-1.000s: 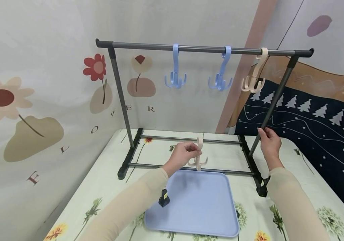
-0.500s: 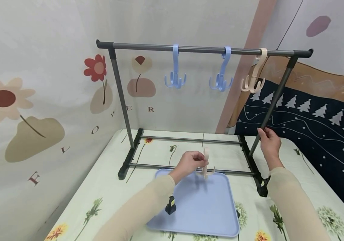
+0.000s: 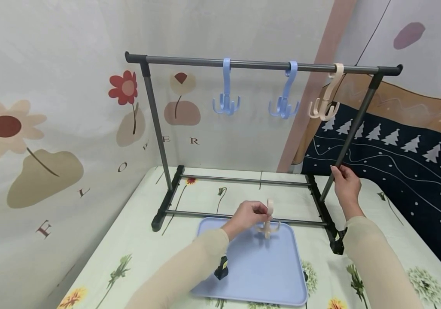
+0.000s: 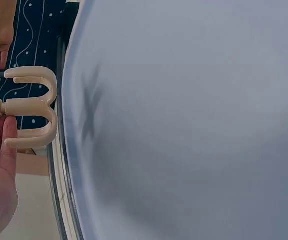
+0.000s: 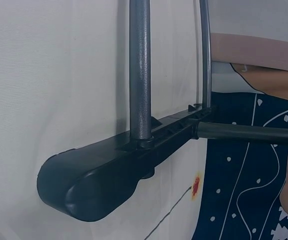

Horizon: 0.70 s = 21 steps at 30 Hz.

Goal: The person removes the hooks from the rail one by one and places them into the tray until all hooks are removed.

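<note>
Beige hook (image 3: 268, 227) pinched in left hand (image 3: 248, 216) over the tray (image 3: 263, 274), right rack post (image 3: 353, 128) gripped in right hand (image 3: 347, 186), seemingly mid-carry, calling next for steady aim.

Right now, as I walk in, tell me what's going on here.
A person's left hand pinches a cream hook near the far edge of a blue tray. Their right hand holds the right post of a dark rack. Two blue hooks and a second cream hook hang from its top bar; the held one is not on it.
</note>
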Tool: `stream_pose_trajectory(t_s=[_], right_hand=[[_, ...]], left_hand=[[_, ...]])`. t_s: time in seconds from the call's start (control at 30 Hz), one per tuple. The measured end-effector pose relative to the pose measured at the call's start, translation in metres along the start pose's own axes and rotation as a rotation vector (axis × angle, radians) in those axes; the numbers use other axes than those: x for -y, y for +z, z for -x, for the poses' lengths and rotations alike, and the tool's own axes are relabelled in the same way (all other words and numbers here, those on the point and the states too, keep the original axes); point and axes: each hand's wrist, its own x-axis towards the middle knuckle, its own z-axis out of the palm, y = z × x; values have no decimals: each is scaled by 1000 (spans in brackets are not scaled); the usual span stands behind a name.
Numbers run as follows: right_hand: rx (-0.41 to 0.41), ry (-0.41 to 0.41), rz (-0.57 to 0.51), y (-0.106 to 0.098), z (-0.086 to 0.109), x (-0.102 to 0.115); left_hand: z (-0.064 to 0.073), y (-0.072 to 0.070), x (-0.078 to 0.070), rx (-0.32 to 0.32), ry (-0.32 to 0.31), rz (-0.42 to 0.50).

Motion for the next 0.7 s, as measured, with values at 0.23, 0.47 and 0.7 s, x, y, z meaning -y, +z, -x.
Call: stream_pose_trajectory(t_s=[0.23, 0.47, 0.7], right_hand=[[-7, -8, 7, 0, 0, -2], [-11, -10, 7, 0, -1, -3], [-6, 8, 14, 0, -3, -3]], left_hand=[[1, 4, 7, -1, -7, -35], [2, 7, 9, 7, -12, -48], [3, 8, 16, 46, -10, -69]])
